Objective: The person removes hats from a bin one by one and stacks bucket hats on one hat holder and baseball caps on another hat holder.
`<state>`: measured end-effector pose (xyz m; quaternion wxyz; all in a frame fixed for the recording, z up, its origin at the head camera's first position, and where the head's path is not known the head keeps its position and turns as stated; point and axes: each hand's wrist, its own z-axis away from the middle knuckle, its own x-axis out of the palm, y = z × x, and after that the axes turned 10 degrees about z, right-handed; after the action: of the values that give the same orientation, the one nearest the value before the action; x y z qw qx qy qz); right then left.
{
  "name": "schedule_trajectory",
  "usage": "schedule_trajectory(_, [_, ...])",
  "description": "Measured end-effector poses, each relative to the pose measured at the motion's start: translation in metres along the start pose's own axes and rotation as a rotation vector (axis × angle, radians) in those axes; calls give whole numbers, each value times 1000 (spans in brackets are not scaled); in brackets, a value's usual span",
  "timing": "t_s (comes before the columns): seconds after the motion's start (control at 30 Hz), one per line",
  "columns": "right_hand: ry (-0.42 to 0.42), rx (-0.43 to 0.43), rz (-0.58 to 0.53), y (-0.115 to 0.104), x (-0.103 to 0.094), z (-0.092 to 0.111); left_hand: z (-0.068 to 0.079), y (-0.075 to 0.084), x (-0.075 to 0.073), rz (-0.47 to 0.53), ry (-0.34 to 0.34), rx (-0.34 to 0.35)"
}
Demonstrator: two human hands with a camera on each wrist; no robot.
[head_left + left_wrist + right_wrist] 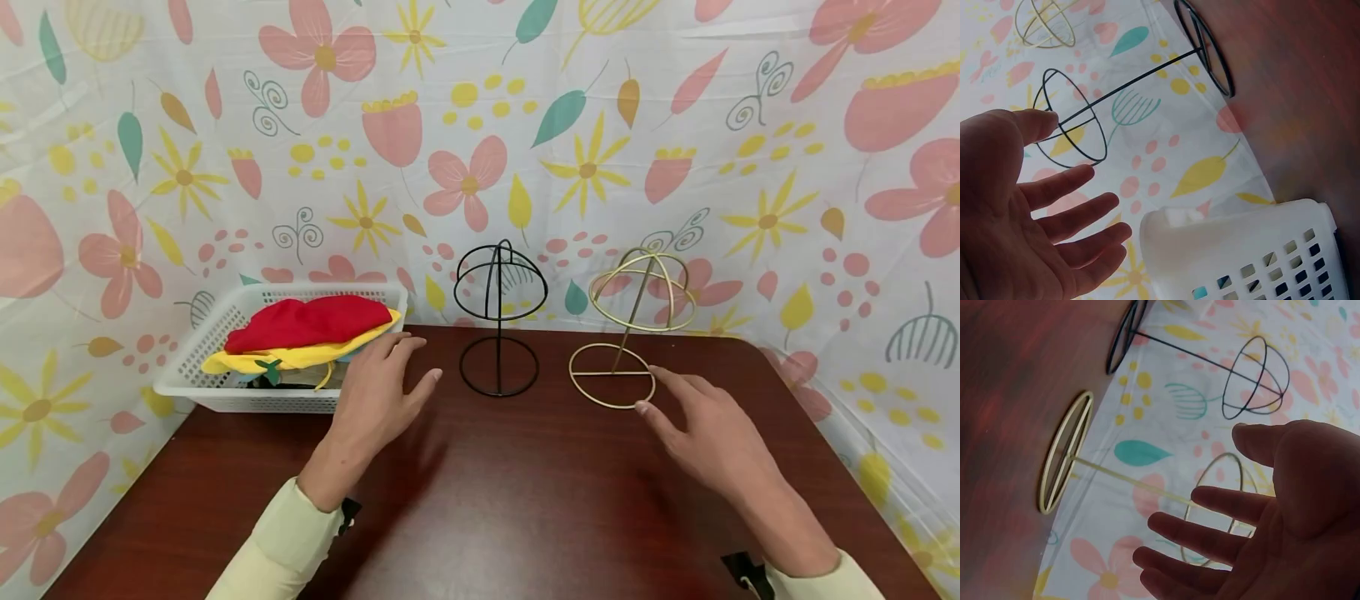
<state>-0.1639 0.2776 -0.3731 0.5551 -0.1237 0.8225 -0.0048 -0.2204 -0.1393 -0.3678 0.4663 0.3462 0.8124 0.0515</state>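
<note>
My left hand (pixel 372 404) hovers by the front right corner of a white plastic basket (pixel 262 402), fingers loosely spread and holding nothing. In the basket lies a heap of folded cloth items, with a red one (pixel 311 323) on top of a yellow one (pixel 300 358). A black wire stand (pixel 499 332) with a domed top rises upright between my hands. My right hand (pixel 716 437) is close to the round base of a gold wire stand (pixel 600 374), its fingers relaxed and nothing in them. In the right wrist view, that hand (pixel 1254 531) partly covers the gold dome.
Both stands and the basket are on a dark brown wooden table (pixel 510 500), near its back edge. Behind them hangs a white cloth (pixel 480 108) printed with flowers and leaves, which also runs along both sides.
</note>
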Motion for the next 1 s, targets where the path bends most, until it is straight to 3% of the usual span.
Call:
schedule_trajectory(0.63, [-27, -106, -43, -41, 8, -10, -2, -10, -17, -55, 87, 39])
schedule_trajectory(1.0, [16, -143, -78, -63, 12, -22, -2, -21, -31, -61, 105, 18])
